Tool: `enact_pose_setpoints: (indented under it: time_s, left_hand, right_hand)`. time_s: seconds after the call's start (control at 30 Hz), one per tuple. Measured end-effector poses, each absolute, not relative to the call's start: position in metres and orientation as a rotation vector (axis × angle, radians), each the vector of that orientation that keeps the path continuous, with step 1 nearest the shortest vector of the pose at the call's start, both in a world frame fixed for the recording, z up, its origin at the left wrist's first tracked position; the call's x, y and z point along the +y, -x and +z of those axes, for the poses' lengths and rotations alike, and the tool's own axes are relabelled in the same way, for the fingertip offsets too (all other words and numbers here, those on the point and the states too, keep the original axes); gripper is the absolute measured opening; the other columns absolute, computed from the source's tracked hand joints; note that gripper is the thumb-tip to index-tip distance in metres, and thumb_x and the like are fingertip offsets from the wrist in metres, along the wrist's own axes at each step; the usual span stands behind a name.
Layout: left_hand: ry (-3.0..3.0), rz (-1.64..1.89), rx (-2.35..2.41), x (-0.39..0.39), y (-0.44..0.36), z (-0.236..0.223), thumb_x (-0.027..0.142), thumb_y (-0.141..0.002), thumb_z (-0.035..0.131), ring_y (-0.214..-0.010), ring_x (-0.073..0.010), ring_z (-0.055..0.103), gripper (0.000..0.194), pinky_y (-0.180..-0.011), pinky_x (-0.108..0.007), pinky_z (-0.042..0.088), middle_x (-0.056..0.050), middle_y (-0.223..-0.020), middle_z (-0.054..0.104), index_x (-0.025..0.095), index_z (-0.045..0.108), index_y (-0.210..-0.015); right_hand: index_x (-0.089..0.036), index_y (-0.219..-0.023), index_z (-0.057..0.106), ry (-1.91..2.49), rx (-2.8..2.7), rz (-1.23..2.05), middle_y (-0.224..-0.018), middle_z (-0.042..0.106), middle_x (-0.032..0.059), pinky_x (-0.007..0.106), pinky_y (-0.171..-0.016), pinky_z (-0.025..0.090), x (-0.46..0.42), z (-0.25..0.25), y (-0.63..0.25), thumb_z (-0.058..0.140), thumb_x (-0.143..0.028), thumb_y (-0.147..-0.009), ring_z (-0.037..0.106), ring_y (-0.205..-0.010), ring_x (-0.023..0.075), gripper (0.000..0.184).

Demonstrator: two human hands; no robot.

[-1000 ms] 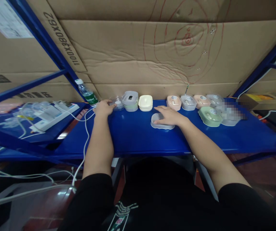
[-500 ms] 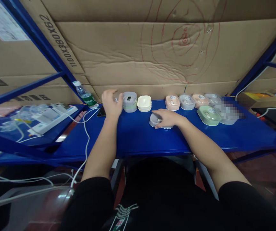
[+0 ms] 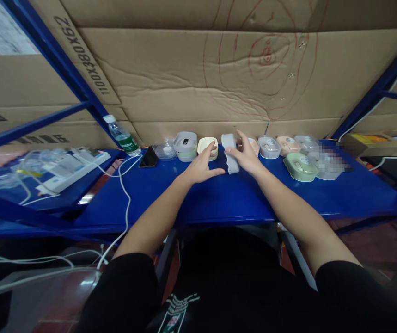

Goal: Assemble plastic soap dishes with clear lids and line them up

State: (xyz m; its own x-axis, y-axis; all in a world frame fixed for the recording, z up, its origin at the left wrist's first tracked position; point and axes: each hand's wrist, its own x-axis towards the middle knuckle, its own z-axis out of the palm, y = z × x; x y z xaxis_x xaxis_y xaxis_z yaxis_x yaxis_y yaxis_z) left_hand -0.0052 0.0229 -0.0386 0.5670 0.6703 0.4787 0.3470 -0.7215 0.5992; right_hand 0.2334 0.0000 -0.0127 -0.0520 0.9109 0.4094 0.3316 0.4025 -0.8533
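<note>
In my right hand [image 3: 246,155] is a grey plastic lid [image 3: 232,155], tipped on edge above the blue table [image 3: 219,199]. My left hand [image 3: 203,165], thumb and fingers spread, is just left of the lid and holds nothing. Behind the left hand stand stacked cream containers [image 3: 207,142], partly covered by its fingers. Left of these are stacked grey and green containers [image 3: 185,145], then clear round plastic pieces [image 3: 164,149]. A pink container [image 3: 254,144] is mostly hidden behind my right hand.
On the right stand a grey container [image 3: 269,148], another pink container [image 3: 288,144] and a green container [image 3: 300,167]. A phone [image 3: 148,157], a water bottle [image 3: 124,137] and a white cable [image 3: 127,194] are at the left. Cardboard [image 3: 170,69] walls the back.
My right hand has lifted the grey piece off the table and tipped it on edge. My left hand has moved right, away from the clear pieces, towards it.
</note>
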Motion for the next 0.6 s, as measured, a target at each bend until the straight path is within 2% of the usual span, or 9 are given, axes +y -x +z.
enact_pose_setpoints:
  time_s: [0.07,0.13,0.23,0.33,0.5,0.6]
  left_hand:
    - [-2.219,0.895,0.752,0.023,0.000,-0.047,0.076,-0.074,0.089,-0.135,-0.0437,0.065,0.136,-0.110,-0.059,0.053,-0.030,-0.165,0.049,0.022,0.019,-0.177]
    - [-2.090,0.844,0.667,0.021,-0.007,-0.051,0.070,-0.076,0.091,-0.126,-0.0384,0.070,0.132,-0.105,-0.054,0.055,-0.027,-0.158,0.057,0.024,0.020,-0.177]
    - [-1.950,0.884,0.608,0.018,-0.015,-0.052,0.066,-0.078,0.091,-0.116,-0.0310,0.072,0.121,-0.097,-0.045,0.056,-0.023,-0.147,0.066,0.022,0.030,-0.174]
    - [-1.867,0.943,0.618,0.018,-0.016,-0.048,0.062,-0.076,0.094,-0.108,-0.0261,0.073,0.111,-0.090,-0.039,0.056,-0.021,-0.139,0.069,0.019,0.045,-0.165]
    - [-1.752,1.034,0.561,0.025,-0.008,-0.039,0.060,-0.070,0.098,-0.105,-0.0234,0.075,0.081,-0.096,-0.040,0.058,-0.013,-0.127,0.076,0.021,0.069,-0.133]
    - [-1.690,1.096,0.563,0.026,-0.006,-0.036,0.060,-0.068,0.099,-0.110,-0.0256,0.075,0.063,-0.105,-0.046,0.056,-0.011,-0.120,0.079,0.019,0.074,-0.108]
  right_hand:
    - [-0.033,-0.176,0.021,1.052,-1.500,0.745,-0.158,0.059,0.0152,0.064,-0.118,0.054,0.006,-0.018,-0.232,0.076,-0.079,-0.082,0.064,-0.140,0.0398,0.118]
    - [-0.035,-0.175,0.021,0.993,-1.456,0.753,-0.155,0.061,0.0144,0.064,-0.117,0.055,0.010,-0.022,-0.230,0.076,-0.084,-0.079,0.066,-0.136,0.0391,0.121]
    - [-0.035,-0.172,0.026,0.924,-1.448,0.730,-0.154,0.060,0.0146,0.064,-0.117,0.054,0.010,-0.024,-0.226,0.077,-0.087,-0.074,0.066,-0.134,0.0390,0.123]
    - [-0.035,-0.166,0.036,0.879,-1.455,0.702,-0.154,0.061,0.0139,0.064,-0.117,0.053,0.008,-0.022,-0.225,0.078,-0.088,-0.072,0.063,-0.137,0.0398,0.116]
    - [-0.037,-0.154,0.049,0.832,-1.380,0.721,-0.146,0.067,0.0124,0.060,-0.104,0.061,0.006,-0.015,-0.226,0.079,-0.089,-0.071,0.066,-0.132,0.0392,0.103]
    - [-0.039,-0.153,0.050,0.829,-1.310,0.796,-0.142,0.069,0.0109,0.054,-0.092,0.065,0.005,-0.013,-0.227,0.077,-0.089,-0.070,0.069,-0.124,0.0364,0.100]
